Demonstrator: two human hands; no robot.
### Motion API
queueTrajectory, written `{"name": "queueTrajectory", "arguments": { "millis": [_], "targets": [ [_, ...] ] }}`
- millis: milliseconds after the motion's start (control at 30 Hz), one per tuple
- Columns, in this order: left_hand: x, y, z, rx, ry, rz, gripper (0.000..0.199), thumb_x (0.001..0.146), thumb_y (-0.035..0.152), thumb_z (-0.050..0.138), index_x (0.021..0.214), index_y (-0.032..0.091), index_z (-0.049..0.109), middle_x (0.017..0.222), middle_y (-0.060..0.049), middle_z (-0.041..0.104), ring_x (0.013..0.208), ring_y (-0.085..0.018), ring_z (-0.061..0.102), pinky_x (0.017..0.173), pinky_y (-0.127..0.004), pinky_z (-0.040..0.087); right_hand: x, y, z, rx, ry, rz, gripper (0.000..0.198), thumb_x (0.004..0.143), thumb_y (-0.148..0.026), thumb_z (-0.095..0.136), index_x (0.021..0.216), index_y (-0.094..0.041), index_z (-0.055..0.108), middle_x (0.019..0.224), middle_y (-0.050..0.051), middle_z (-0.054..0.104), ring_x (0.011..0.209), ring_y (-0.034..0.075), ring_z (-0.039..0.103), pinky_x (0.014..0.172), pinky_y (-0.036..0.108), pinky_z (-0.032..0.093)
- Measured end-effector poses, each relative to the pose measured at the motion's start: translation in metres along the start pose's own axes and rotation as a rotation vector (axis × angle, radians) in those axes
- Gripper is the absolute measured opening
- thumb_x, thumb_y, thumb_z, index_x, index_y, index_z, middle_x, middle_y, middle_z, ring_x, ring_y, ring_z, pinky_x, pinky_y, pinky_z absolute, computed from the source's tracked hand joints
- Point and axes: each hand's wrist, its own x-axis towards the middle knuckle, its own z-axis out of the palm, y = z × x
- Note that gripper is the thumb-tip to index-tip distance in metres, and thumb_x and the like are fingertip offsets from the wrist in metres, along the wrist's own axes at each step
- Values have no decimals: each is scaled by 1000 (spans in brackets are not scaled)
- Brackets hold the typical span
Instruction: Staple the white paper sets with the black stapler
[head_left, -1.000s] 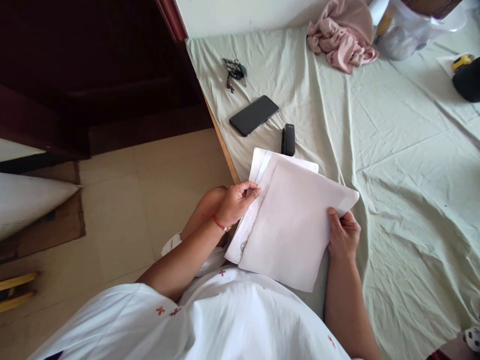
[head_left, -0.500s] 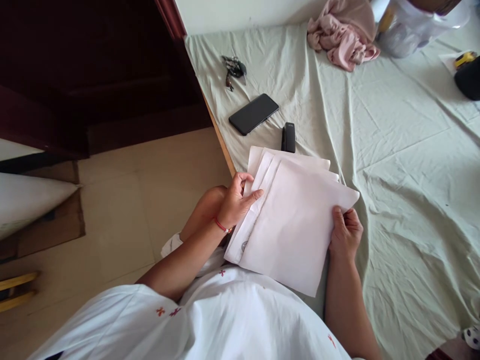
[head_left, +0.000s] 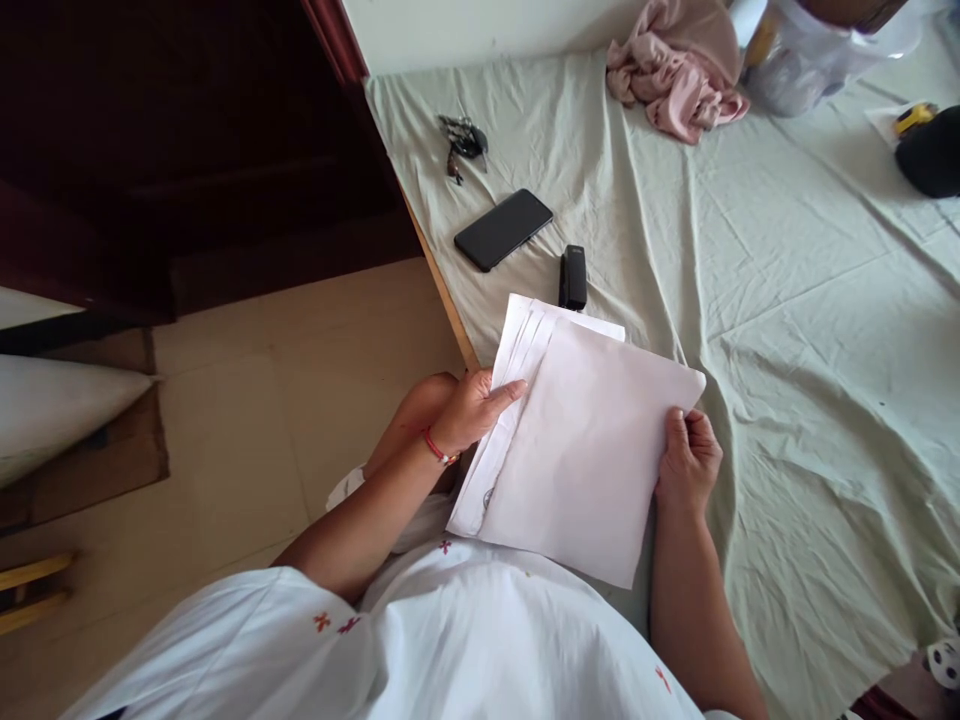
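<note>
Several sheets of white paper lie in a loose, slightly fanned stack above my lap. My left hand grips their left edge, thumb on top and fingers hidden beneath. On the right side, my right hand pinches the edge near the upper right corner, its fingers curled. Part of a small round printed mark shows at the lower left of the sheets. A black stapler stands just beyond the papers' top edge, and neither hand touches it.
A black phone and a bunch of keys lie on the green cloth. Farther back are a crumpled pink cloth and a clear plastic container. A yellow-and-black object sits at the far right.
The rear sheets have shifted so that the stack is less spread at its top and right. My left fingers have slid under the left edge. My right hand has barely moved.
</note>
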Motion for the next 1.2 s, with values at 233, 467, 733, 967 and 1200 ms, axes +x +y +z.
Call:
{"name": "queueTrajectory", "arguments": {
  "millis": [233, 467, 733, 967, 1200],
  "targets": [
    [-4, -3, 6, -37, 17, -10, 46, 88, 62, 72, 69, 20, 67, 68, -1, 64, 75, -21, 60, 78, -33, 51, -1, 0, 4, 25, 82, 1, 42, 78, -58, 82, 86, -19, 68, 76, -3, 61, 67, 11, 47, 65, 26, 39],
    [-5, 3, 8, 9, -8, -26, 41, 88, 58, 73, 75, 20, 71, 75, -3, 70, 81, -23, 65, 79, -32, 53, -3, 1, 3, 53, 65, 32, 43, 76, -58, 85, 85, -18, 70, 75, -3, 62, 67, 11, 48, 65, 26, 40],
    [-7, 4, 17, -28, 25, -74, 29, 79, 47, 84, 83, 19, 78, 80, -3, 76, 83, -24, 71, 81, -35, 56, -4, -1, 4, 61, 32, 5, 39, 78, -54, 84, 84, -19, 69, 75, -3, 61, 66, 10, 49, 65, 25, 41],
    [3, 1, 5, -570, 480, -162, 39, 55, 34, 100, 83, 18, 78, 89, -3, 80, 88, -20, 74, 94, -34, 57, -3, -1, 0, 197, -150, 91, 38, 86, -53, 79, 109, -25, 71, 108, 3, 73, 85, 12, 67, 85, 30, 53],
    [8, 9, 4, -896, 601, -297, 27, 75, 14, 84, 101, 16, 76, 96, -5, 82, 104, -24, 77, 108, -41, 59, -20, 0, -3, 230, -264, 167, 60, 85, -65, 75, 129, -24, 70, 114, 10, 78, 97, 23, 72, 82, 38, 58]
  ]
}}
